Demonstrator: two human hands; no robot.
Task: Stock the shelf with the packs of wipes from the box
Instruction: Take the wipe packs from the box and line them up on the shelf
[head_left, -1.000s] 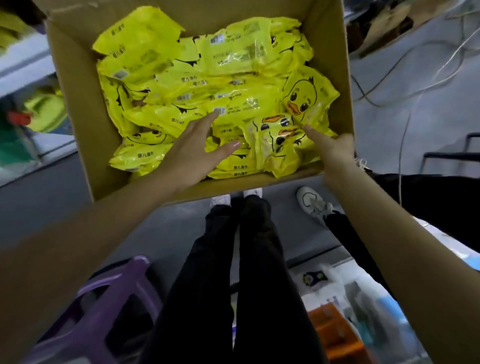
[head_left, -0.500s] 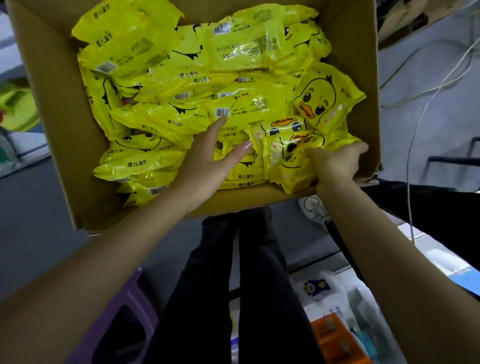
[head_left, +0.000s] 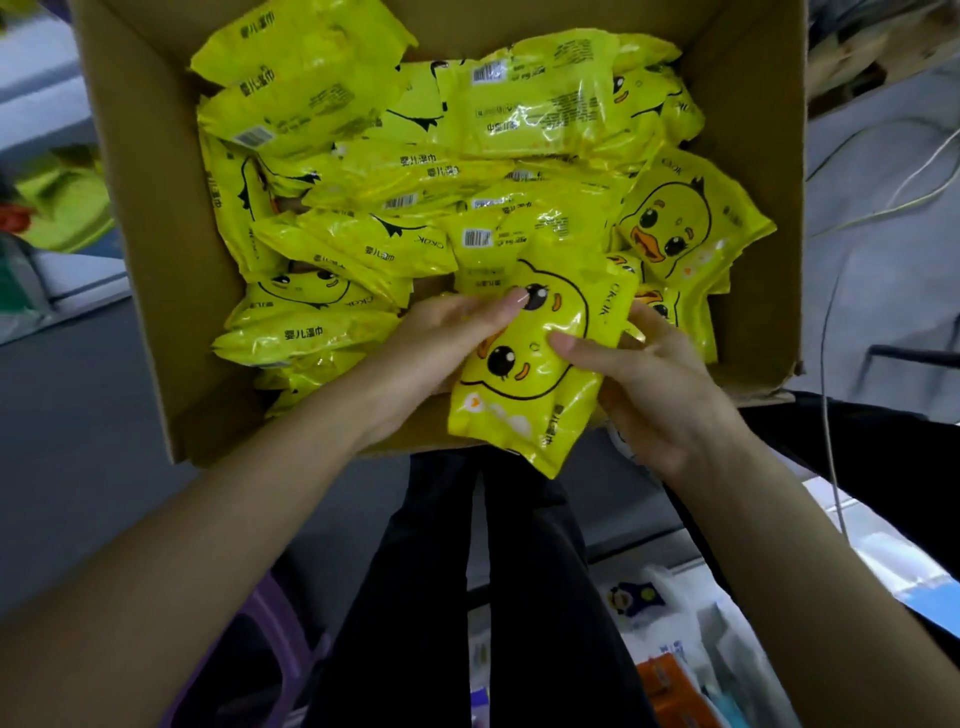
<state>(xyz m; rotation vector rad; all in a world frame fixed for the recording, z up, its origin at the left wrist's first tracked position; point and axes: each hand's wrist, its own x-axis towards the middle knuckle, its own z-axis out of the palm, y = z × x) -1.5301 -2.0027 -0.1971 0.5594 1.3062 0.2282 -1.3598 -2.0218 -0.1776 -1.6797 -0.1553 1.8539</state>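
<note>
Both hands on one yellow duck-face wipes pack (head_left: 535, 379): left hand (head_left: 441, 338) pinches its left edge with the thumb on the front, right hand (head_left: 660, 395) curls round its right edge, thumb also on the front. The pack is tilted, overlapping the near wall of the cardboard box (head_left: 156, 270). The remaining packs (head_left: 415, 171) lie heaped inside the box, black trouser legs (head_left: 467, 571) below.

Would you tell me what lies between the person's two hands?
In the head view, a yellow duck-printed pack of wipes, held by left hand and right hand.
</note>
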